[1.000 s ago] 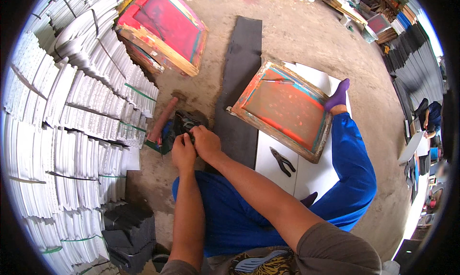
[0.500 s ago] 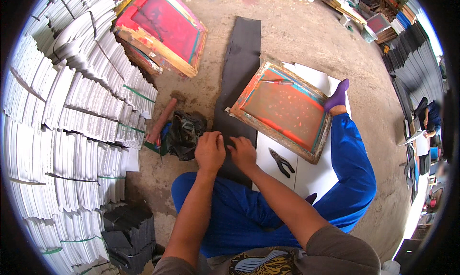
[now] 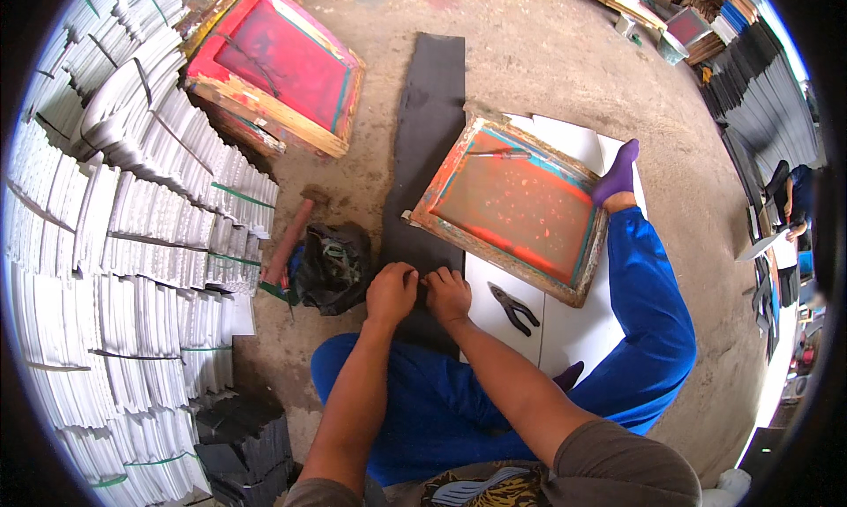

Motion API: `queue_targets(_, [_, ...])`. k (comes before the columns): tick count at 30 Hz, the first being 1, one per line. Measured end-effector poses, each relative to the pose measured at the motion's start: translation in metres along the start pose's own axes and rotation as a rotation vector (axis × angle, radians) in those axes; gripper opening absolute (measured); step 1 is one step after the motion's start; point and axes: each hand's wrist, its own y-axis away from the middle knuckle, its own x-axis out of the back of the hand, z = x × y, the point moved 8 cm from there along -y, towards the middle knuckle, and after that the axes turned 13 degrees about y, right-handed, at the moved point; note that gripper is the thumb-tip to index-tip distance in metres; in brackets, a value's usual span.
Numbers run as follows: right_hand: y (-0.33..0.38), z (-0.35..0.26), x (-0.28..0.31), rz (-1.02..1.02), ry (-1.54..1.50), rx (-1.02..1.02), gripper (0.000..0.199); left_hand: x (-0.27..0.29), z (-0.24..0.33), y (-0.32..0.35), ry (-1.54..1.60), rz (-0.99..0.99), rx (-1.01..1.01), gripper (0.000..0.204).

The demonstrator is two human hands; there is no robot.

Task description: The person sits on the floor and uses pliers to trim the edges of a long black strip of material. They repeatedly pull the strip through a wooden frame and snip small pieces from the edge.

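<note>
Both my hands are close together over the near end of a long black strip on the floor. My left hand is closed, thumb against curled fingers. My right hand bends its fingers down beside it, also closed. Whatever they pinch is too small or hidden to make out. To the right, pliers with dark handles lie on a white board. A wooden-framed printing screen rests past them, with a screwdriver on it. Left of my hands sits a crumpled black plastic bag.
A hammer-like tool with a reddish handle lies beside the bag. Tall stacks of bundled white sheets line the left, with black bundles near me. A red screen leans at the back left. Another person is at far right.
The view has shifted slightly, so the surroundings sit a little lower and left. My hands stay together over the black strip, with small finger movements.
</note>
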Motion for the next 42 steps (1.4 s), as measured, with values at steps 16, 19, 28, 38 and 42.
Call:
queue_targets(16, [-0.026, -0.006, -0.018, -0.348, -0.092, -0.099, 0.018, 0.062, 0.014, 0.015, 0.151, 0.395, -0.112, 0.022])
queue_targets(19, [-0.047, -0.047, 0.014, -0.324, -0.357, -0.112, 0.016, 0.091, 0.002, 0.023, 0.325, 0.563, 0.024, 0.024])
queue_targets(28, [-0.059, -0.152, 0.068, -0.319, -0.674, 0.059, 0.032, 0.123, -0.072, 0.033, 0.713, 0.903, 0.060, 0.028])
queue_targets(38, [0.049, 0.081, 0.062, -0.234, 0.239, -0.175, 0.061, 0.075, 0.057, 0.056, -0.023, 0.543, -0.488, 0.025])
queue_targets(42, [0.093, 0.130, 0.071, -0.364, 0.302, -0.272, 0.065, 0.049, 0.064, 0.066, 0.014, 0.388, -0.514, 0.023])
